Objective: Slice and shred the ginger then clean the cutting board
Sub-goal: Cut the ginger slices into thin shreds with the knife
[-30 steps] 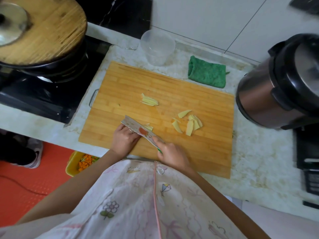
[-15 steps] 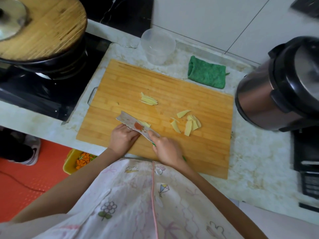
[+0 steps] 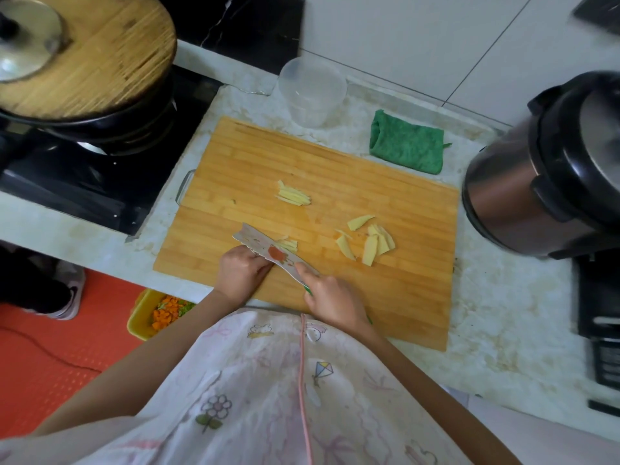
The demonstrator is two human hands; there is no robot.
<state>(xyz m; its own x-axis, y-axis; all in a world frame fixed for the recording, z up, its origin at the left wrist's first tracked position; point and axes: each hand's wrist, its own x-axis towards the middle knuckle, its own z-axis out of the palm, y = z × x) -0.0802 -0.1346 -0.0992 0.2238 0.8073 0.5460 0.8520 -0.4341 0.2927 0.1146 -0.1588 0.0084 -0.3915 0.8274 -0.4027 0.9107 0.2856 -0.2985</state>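
Bamboo, pale and striped, is what the rectangular cutting board (image 3: 335,182) is made of, and it is lying on the mottled marble worktop (image 3: 503,317) with the ginger spread over it in three lots: a tidy bundle of thin yellow shreds (image 3: 292,197) toward the far side, a loose cluster of flat ginger slices (image 3: 369,243) toward the right, and a small stack of pieces (image 3: 289,244) lying under the blade near the front edge. The right hand (image 3: 330,298) is closing around the green handle of a patterned flat-bladed knife (image 3: 271,251), forefinger resting on the blade, while the left hand (image 3: 242,271), fingers curled, is pressing down beside the blade, seemingly pinning the stack. This looks like the shredding stage, with the slices at right not yet cut. To do it well, the left fingertips should be tucking back from the edge, the stack staying flat, and each cut landing close and parallel for even slivers.
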